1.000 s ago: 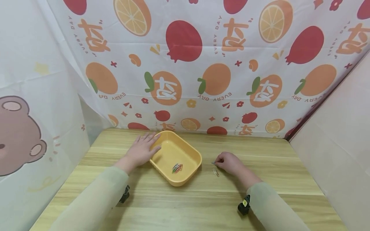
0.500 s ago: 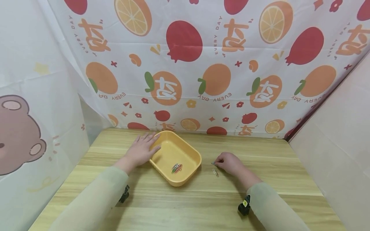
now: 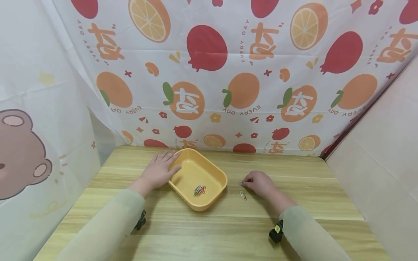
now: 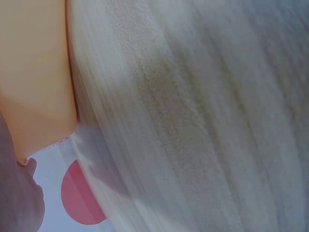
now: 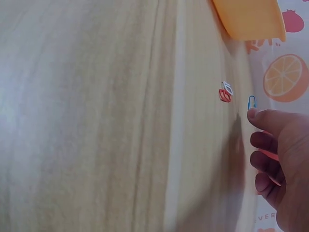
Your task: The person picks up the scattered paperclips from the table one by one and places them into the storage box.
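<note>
A yellow plastic tray (image 3: pixel 215 170) stands on the wooden table, turned at an angle. Several coloured paper clips (image 3: pixel 200 191) lie together inside it near its front end. My left hand (image 3: pixel 158 170) rests across the tray's left rim with fingers spread; the left wrist view catches only part of this hand (image 4: pixel 19 198) beside the tray wall. To the right of the tray, my right hand (image 3: pixel 259 183) pinches a blue paper clip (image 5: pixel 252 102) between thumb and forefinger. Just in front of that hand, a white paper clip (image 5: pixel 227 88) and a red paper clip (image 5: pixel 224 95) lie on the table.
The wooden table (image 3: pixel 209 239) runs back to a fruit-printed cloth (image 3: pixel 209 90) hanging behind it. A pale cloth with a bear print (image 3: pixel 19 152) hangs at the left, and a plain pale panel (image 3: pixel 382 152) stands at the right.
Both hands and the tray stay almost in place. The blue paper clip at the right fingertips shows a little more and sits at a slightly different angle.
</note>
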`<action>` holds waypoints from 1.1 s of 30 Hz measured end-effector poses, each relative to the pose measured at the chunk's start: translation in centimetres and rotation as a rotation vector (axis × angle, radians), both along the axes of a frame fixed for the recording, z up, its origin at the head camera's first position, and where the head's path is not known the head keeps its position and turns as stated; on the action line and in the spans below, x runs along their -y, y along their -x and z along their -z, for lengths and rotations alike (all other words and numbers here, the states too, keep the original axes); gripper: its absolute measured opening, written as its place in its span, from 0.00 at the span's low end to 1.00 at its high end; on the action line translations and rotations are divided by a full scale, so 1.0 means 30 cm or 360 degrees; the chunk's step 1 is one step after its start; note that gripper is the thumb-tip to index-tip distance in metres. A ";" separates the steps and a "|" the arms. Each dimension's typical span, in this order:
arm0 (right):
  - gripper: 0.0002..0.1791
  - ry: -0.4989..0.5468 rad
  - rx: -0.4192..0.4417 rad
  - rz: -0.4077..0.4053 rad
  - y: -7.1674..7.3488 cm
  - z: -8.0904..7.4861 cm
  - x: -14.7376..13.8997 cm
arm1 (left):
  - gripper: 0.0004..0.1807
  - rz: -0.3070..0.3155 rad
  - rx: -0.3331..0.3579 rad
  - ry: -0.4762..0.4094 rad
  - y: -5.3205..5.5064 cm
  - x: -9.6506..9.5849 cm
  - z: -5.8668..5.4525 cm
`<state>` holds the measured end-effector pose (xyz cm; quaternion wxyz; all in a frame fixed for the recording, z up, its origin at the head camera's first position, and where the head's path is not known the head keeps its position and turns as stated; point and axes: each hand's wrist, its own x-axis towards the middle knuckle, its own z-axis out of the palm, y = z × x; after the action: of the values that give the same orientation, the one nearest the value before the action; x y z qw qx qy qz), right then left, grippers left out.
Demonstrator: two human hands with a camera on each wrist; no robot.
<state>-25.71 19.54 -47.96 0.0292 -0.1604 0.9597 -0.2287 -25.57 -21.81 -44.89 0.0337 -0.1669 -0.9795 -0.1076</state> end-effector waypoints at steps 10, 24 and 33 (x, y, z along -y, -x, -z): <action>0.03 0.0032 0.0002 -0.0004 -0.010 -0.052 -0.003 | 0.39 -0.0001 -0.0020 -0.0011 0.001 0.002 0.008; 0.04 0.0007 -0.0075 -0.0047 0.001 -0.164 0.023 | 0.36 -0.0002 -0.0009 -0.0031 0.001 0.002 0.000; 0.05 -0.0073 -0.0091 -0.0113 0.012 -0.223 0.064 | 0.36 -0.0002 0.0013 -0.0028 0.002 0.003 -0.004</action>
<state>-26.08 17.63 -41.27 0.0134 -0.2000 0.9589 -0.2007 -25.63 -21.90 -44.78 0.0314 -0.1654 -0.9788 -0.1170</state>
